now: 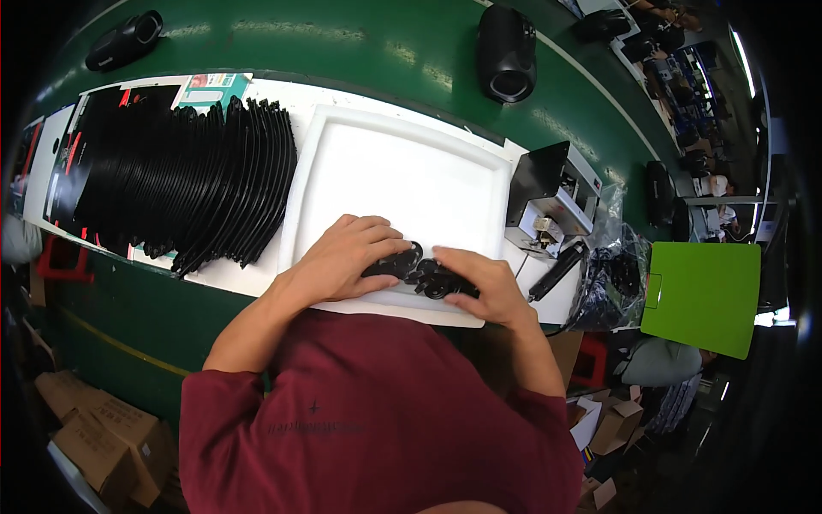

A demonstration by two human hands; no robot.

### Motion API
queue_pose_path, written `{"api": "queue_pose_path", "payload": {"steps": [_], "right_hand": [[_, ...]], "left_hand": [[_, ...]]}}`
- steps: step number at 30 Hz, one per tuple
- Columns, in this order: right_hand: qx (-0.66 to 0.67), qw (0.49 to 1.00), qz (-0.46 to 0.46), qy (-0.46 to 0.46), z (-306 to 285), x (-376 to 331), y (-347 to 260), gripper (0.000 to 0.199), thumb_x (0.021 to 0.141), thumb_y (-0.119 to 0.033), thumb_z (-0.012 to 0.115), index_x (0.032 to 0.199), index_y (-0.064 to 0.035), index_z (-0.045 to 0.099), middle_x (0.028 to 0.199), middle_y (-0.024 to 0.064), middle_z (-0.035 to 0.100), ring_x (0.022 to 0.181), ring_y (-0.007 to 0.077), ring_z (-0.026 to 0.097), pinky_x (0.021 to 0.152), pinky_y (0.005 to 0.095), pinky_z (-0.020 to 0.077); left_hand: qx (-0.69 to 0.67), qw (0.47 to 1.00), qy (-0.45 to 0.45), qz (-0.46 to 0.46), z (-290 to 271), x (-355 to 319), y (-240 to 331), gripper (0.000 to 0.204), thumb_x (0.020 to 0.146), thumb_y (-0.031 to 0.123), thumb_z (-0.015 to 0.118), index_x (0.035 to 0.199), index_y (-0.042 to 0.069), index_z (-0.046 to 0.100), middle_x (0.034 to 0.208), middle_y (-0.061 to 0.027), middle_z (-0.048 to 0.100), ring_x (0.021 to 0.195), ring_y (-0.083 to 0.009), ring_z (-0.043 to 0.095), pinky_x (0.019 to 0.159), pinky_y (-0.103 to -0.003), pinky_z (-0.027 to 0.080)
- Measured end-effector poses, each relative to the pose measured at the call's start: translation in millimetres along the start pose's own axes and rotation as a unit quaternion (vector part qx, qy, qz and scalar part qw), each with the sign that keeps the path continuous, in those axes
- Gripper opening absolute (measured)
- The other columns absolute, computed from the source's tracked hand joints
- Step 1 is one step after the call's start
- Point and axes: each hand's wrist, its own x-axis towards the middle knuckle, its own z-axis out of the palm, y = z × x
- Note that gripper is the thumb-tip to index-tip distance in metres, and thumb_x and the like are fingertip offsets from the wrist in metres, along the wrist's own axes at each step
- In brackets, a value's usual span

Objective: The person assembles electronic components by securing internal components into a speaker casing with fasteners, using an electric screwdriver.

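Observation:
A bundle of black cable [433, 279], with a darker lobe [401, 264] at its left end, lies between my hands at the near side of a white tray [310, 163]. My left hand [349, 259] is closed over the left end, fingers on top and thumb along the near side. My right hand [490, 281] grips the right end, with the index finger above and the thumb below. The palms and fingers hide both ends of the bundle. Behind my hands the white bottom of the tray shows.
Many long black cables [197, 180] lie side by side left of the tray. To the right stand a small metal bench machine [556, 193], a black handheld tool [558, 269] and a clear plastic bag [612, 278] with black items. A green board [706, 295] is farther right.

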Motion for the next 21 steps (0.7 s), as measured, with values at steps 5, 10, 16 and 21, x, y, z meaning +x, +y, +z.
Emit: {"api": "queue_pose_path", "payload": {"steps": [5,10,16,21], "right_hand": [[0.081,0.989,0.046,0.118,14.8,-1.9,14.0,0.048,0.090,-0.003,0.069,0.137,0.0030,0.060,0.131,0.0200,0.070,0.112,0.0312,0.073,0.099,0.0376,0.0566],[0.092,0.950,0.108,0.279,22.1,9.9,26.8,0.024,0.101,-0.005,0.061,0.122,0.0016,0.070,0.107,0.0158,0.078,0.094,0.0242,0.077,0.081,0.0318,0.0599],[0.041,0.970,0.150,0.184,-2.6,37.8,38.5,0.023,0.100,-0.016,0.065,0.118,-0.0043,0.073,0.103,0.0121,0.077,0.092,0.0260,0.074,0.080,0.0358,0.0574],[0.040,0.988,0.104,0.107,-3.0,23.5,45.5,0.021,0.096,-0.012,0.068,0.115,-0.0033,0.074,0.104,0.0103,0.073,0.090,0.0238,0.070,0.080,0.0327,0.0551]], "left_hand": [[-0.010,1.000,-0.025,-0.003,-6.9,7.0,5.2,0.053,0.088,0.032,0.077,0.134,0.008,0.064,0.130,-0.0113,0.067,0.126,-0.0302,0.059,0.106,-0.044,0.043],[0.001,0.997,-0.069,-0.035,-26.9,25.3,11.3,0.051,0.091,0.029,0.073,0.135,0.005,0.062,0.131,-0.0158,0.066,0.121,-0.0374,0.062,0.103,-0.045,0.049],[0.013,0.993,0.091,-0.081,-49.7,16.9,9.8,0.037,0.094,0.018,0.070,0.127,0.002,0.066,0.121,-0.0168,0.070,0.112,-0.0365,0.066,0.098,-0.042,0.052],[-0.143,0.943,0.267,-0.138,-51.4,-87.1,39.3,0.007,0.087,0.002,0.068,0.093,-0.002,0.067,0.086,-0.0098,0.067,0.078,-0.0186,0.062,0.071,-0.030,0.048]]}}
